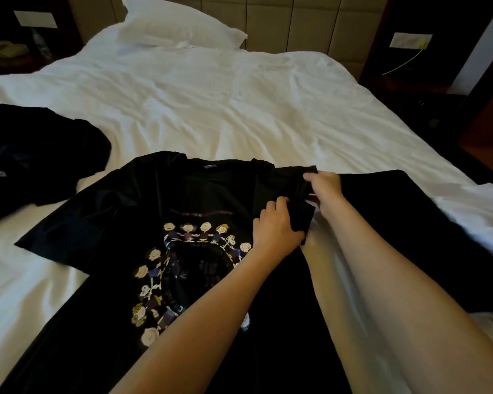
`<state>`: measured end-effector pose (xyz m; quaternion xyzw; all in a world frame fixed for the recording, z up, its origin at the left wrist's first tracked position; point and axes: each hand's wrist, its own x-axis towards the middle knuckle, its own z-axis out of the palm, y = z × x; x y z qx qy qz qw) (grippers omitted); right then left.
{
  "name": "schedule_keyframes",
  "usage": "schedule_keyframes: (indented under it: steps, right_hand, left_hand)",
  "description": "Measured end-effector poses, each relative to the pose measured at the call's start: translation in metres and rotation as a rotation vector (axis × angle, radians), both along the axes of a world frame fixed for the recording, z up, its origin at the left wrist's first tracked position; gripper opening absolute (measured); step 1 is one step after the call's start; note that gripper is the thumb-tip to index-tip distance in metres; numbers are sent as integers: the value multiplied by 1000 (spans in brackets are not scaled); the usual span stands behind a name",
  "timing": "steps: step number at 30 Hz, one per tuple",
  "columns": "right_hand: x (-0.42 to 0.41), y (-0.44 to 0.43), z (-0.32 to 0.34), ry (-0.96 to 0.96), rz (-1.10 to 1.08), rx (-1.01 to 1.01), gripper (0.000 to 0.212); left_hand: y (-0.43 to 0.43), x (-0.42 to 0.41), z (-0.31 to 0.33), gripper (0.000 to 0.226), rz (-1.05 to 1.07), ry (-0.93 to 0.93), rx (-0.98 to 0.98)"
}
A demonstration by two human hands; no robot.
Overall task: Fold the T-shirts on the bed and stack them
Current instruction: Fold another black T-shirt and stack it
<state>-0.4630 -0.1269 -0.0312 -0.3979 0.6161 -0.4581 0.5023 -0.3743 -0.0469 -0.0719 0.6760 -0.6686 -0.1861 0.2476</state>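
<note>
**First fold barely begun**

I saw the printed black T-shirt lying face up near the foot of the bed, its right sleeve being turned inward. My left hand pressed down on the folded sleeve cloth, fingers curled over it; my right hand pinched the sleeve's edge. By my reckoning nothing was folded or stacked. A second dark garment lay crumpled at the left, and another dark cloth spread right, crowding the workspace.
</note>
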Motion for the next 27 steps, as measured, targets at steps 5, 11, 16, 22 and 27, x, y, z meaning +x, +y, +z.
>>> schedule_keyframes:
  steps: [5, 11, 16, 22, 27]
  right_hand:
    - [-24, -1, 12, -387, -38, -17, 10]
    - [-44, 0, 34, -34, 170, -26, 12]
    - [-60, 8, 32, 109, 489, 172, 11]
    - [-72, 9, 46, 138, 551, 239, 21]
    - [-93, 14, 61, 86, 416, 187, 13]
  left_hand:
    - [-11, -1, 16, 73, -17, 476, 132]
    - [-18, -13, 37, 49, -17, 545, -36]
    - [-29, -15, 39, 26, 151, 899, 4]
    - [-38, -20, 51, 14, 275, 1134, 130]
    - [-39, -26, 64, 11, 246, 1172, 192]
